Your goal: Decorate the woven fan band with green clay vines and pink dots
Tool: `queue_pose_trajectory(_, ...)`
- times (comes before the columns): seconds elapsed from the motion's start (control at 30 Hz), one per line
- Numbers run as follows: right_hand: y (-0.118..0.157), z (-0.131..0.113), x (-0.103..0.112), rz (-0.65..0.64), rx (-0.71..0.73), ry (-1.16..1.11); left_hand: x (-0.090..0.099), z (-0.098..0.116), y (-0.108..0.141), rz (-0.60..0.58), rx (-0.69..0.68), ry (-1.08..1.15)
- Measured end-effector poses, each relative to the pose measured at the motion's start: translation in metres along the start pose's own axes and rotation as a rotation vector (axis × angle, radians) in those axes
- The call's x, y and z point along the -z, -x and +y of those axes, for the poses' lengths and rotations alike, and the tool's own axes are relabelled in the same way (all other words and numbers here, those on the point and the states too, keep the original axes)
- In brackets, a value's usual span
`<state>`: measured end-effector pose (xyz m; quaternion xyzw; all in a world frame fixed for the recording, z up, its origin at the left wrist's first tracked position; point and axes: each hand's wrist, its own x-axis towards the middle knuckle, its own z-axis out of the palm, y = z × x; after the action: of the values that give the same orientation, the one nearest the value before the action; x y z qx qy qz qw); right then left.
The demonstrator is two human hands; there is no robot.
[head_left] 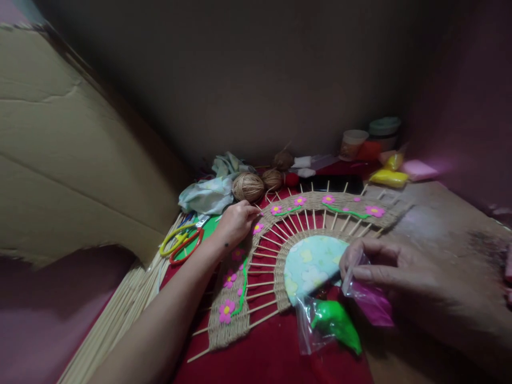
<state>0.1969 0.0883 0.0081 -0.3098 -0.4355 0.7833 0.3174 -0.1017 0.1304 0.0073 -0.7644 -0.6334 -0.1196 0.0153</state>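
A fan-shaped woven piece lies in front of me: a curved twine band [340, 201] with pink flowers and green clay stems, thin sticks, and a pale blue floral half-round [316, 261] at its middle. My left hand [236, 223] is closed in a pinch at the band's upper left, a small pink bit of clay showing at its fingertips, mostly hidden. Closed on the top of a clear plastic bag of pink clay [374, 305], my right hand [394, 269] is over the fan's right side. Below the half-round is a bag of bright green clay [338, 322].
Scissors [182, 242] with yellow and red handles lie left of the fan, beside a bundle of sticks [116, 320]. Behind are twine balls [248, 186], floral cloth [208, 196], a cup [353, 145] and yellow clay [389, 178]. Cardboard [76, 149] stands left.
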Motion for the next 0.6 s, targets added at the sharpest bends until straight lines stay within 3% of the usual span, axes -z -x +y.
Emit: queue_pose_trajectory(0.6, 0.000, -0.002, -0.002, 0.025, -0.048, -0.017, 0.006, 0.030, 0.007, -0.153, -0.101, -0.366)
